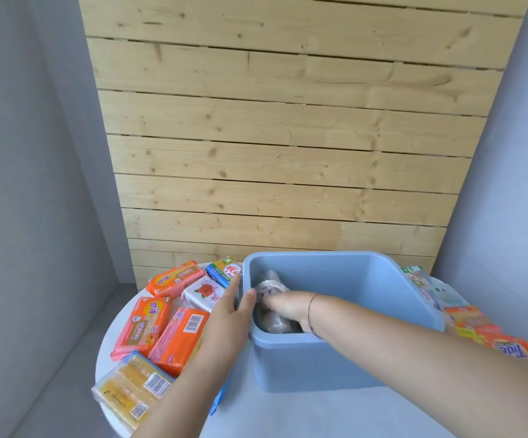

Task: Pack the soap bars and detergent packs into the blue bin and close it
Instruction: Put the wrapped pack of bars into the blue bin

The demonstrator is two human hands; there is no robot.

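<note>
The open blue bin [335, 361] stands in the middle of a round white table. My left hand [229, 306] grips its left rim, thumb inside. My right hand [283, 306] reaches down into the bin and holds a clear crinkled pack [270, 286] lying near the bottom. To the left of the bin lie several soap bars: orange ones [175, 278] [144, 327] [180, 338], a white one with a red rose [204, 292], a blue-green one [224, 268] and a yellow one [133, 387]. Detergent packs [471, 320] lie to its right, partly behind my arm.
The white table's [303, 412] curved edge runs close behind the soaps on the left. A wooden slat panel [281, 153] rises right behind the table, with grey walls on both sides. A blue piece [218, 403], maybe the lid, peeks out under my left forearm.
</note>
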